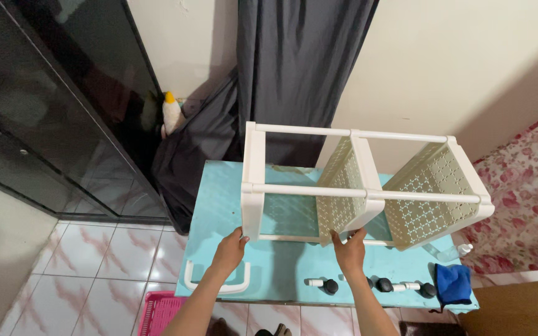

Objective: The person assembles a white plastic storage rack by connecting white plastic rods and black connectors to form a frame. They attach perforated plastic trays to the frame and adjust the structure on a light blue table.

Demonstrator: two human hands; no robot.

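Left hand and right hand both grip the cream perforated plastic rack, lying sideways

Your left hand grips the white end frame of the plastic shelf rack lying on its side on the blue worktop; your right hand holds its middle shelf panel. Black caster wheels lie near the front edge.

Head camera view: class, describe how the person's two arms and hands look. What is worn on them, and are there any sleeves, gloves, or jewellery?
Both forearms enter from the bottom edge and are bare as far as the picture shows: no sleeves in view. The left hand and right hand wear no gloves. No watch, bracelet or ring can be seen on the wrists or fingers, though small rings would be hard to make out at this size.
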